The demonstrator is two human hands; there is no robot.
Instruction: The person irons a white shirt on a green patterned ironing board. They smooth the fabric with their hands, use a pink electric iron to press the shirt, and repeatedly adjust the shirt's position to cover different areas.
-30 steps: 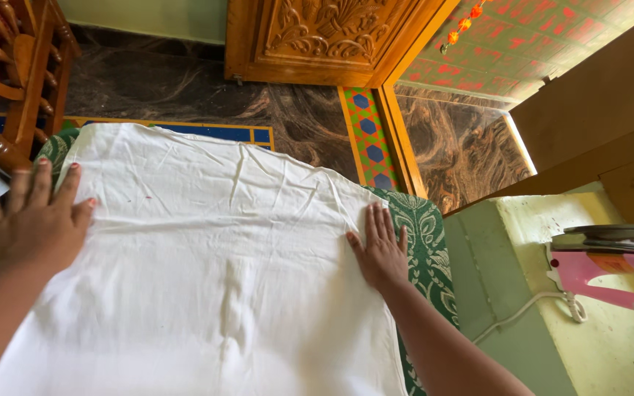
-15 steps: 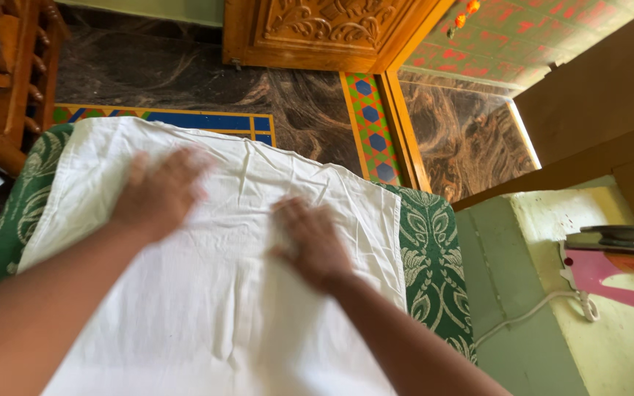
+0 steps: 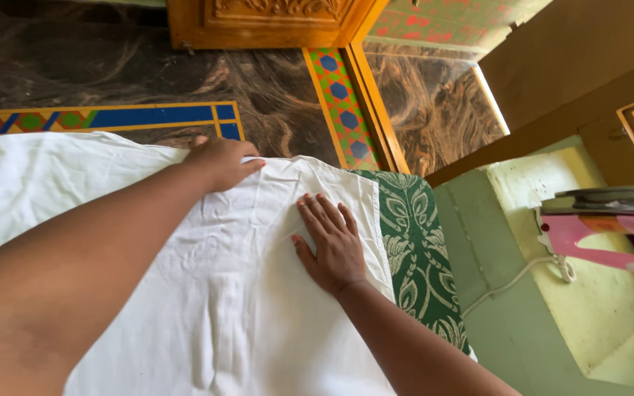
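A white cloth (image 3: 207, 293) lies over a green patterned cover (image 3: 416, 249); the right hand (image 3: 332, 238) presses flat on it, fingers spread, pinning it while the left hand (image 3: 221, 160) grips its far edge.

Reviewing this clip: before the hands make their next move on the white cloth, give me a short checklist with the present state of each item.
1. Right hand flat, palm down, on the white cloth: ok.
2. Left hand at the cloth's far edge, fingers curled over it: ok; whether it pinches the fabric, cannot tell.
3. Cloth smooth: not ok, creases show between the two hands and down the middle.
4. Cloth lying on the green patterned cover, which shows bare on the right: ok.
5. Pink iron parked apart on the pale green ledge, off the cloth: ok.
6. Iron's white cord clear of the cloth: ok; whether the iron is hot, cannot tell.
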